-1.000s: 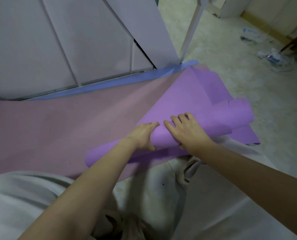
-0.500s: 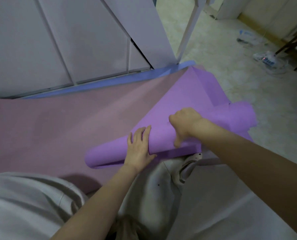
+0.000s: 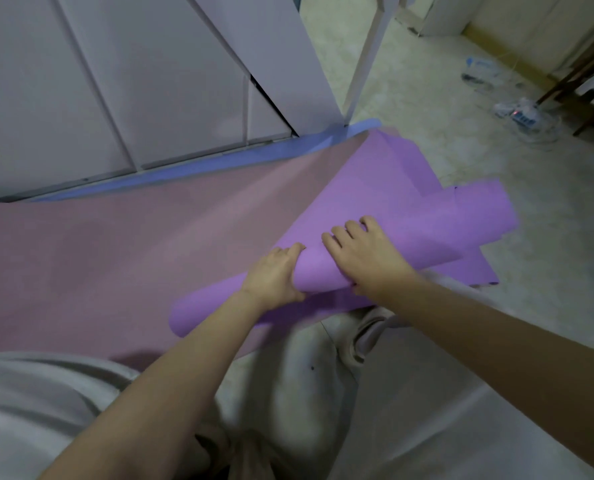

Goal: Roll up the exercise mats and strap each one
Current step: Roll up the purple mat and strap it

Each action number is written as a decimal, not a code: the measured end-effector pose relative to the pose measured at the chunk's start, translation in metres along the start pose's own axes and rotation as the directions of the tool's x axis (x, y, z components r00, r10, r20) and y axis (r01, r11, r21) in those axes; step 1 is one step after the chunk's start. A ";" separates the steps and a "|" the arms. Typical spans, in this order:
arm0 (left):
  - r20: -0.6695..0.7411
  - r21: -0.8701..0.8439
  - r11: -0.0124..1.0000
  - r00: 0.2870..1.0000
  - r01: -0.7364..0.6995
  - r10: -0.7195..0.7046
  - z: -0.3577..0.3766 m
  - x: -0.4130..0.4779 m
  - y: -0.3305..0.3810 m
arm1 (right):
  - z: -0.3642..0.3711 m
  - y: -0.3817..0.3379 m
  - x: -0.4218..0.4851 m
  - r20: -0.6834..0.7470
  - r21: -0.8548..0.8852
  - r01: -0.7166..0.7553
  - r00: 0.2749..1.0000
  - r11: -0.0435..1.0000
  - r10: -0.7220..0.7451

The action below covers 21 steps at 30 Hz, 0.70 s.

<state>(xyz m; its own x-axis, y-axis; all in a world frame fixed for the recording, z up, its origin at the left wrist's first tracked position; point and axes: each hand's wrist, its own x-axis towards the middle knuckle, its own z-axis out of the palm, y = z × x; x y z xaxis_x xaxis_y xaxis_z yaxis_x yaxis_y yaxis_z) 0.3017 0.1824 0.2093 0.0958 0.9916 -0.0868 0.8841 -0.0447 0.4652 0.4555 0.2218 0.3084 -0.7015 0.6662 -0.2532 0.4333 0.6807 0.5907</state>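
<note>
Together, left hand [image 3: 274, 276], right hand [image 3: 366, 259] round mat [image 3: 434, 226]

White panelled doors [image 3: 115, 81], pale tiled floor [image 3: 496, 161], power strip [image 3: 522, 116] with tangled cables, dark wooden furniture legs [image 3: 576, 66]
</note>
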 end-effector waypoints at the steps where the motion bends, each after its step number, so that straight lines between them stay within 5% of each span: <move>1: 0.025 0.008 1.000 1.000 -0.020 0.020 -0.003 0.003 0.002 | 0.005 -0.003 -0.002 -0.106 -0.030 -0.036 0.994 0.999 0.032; 3: 0.084 0.055 0.997 0.995 -0.055 0.050 -0.007 0.008 0.007 | 0.013 -0.003 -0.009 -0.236 0.007 -0.070 0.969 0.998 0.070; 9: 0.218 -0.005 0.997 0.973 -0.076 0.075 0.006 0.009 0.017 | 0.029 -0.003 -0.016 -0.026 0.181 -0.043 0.998 0.982 0.048; 13: 0.112 -0.133 0.989 0.991 -0.062 0.078 0.018 -0.004 0.011 | 0.012 0.006 -0.013 0.173 0.196 -0.057 0.985 0.979 0.022; 21: -0.021 -0.012 0.989 0.989 0.148 -0.149 0.053 -0.030 0.006 | 0.006 0.021 -0.010 0.259 0.206 -0.075 0.966 0.976 0.019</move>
<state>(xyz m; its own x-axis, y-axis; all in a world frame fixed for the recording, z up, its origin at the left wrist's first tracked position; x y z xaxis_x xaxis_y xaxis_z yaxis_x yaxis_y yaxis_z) 0.3283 0.1456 0.1675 -0.0464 0.9896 -0.1363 0.8832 0.1044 0.4573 0.4752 0.2313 0.3191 -0.5229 0.7352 -0.4314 0.5919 0.6773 0.4369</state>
